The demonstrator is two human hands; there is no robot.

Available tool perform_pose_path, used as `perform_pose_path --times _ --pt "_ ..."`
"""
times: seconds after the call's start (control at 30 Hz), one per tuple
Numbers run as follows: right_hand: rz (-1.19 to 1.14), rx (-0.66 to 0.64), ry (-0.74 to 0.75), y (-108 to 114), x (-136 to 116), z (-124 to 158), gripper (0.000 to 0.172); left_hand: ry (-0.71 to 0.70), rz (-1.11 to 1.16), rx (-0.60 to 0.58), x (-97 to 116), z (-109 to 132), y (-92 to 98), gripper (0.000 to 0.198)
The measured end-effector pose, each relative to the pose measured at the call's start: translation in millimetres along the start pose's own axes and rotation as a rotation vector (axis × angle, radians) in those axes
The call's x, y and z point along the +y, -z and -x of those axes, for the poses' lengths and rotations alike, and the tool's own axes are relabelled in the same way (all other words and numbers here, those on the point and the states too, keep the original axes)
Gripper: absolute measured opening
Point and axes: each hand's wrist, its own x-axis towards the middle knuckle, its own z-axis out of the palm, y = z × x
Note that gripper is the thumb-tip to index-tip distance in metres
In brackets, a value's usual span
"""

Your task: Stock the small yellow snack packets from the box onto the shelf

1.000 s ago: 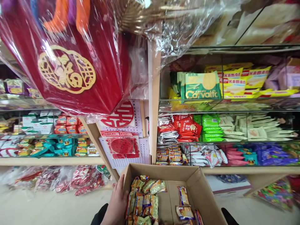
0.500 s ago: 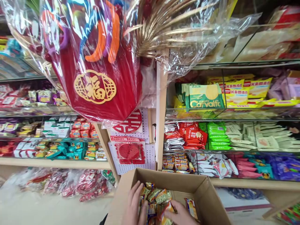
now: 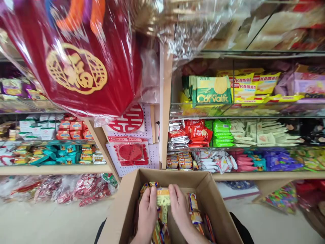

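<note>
Two ends of a wrapped packet (image 3: pixel 163 196), or perhaps a small stack, are clamped in the grip of the left hand (image 3: pixel 148 208) and right hand (image 3: pixel 178 205), over loose packets (image 3: pixel 193 202) in the cardboard box (image 3: pixel 175 177). It is probably light, slick and easily crushed, best pinched gently at those ends. It looks orange above, pale yellow below, with blurred print.
</note>
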Motion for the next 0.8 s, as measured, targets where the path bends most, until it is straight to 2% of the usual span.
perform_pose_path --times 0.2,0.4,0.8 --pt "-0.125 0.135 0.027 3.9 -4.6 -0.5 0.031 0.026 0.194 0.008 4.1 5.9 -14.5 0.033" --pt "-0.177 0.186 0.055 3.7 0.6 4.4 0.031 0.059 0.39 0.124 3.7 6.8 -18.5 0.031" --pt "-0.14 0.166 0.049 -1.0 21.2 7.4 0.035 0.085 0.312 0.094 -20.0 8.0 -15.3 0.033"
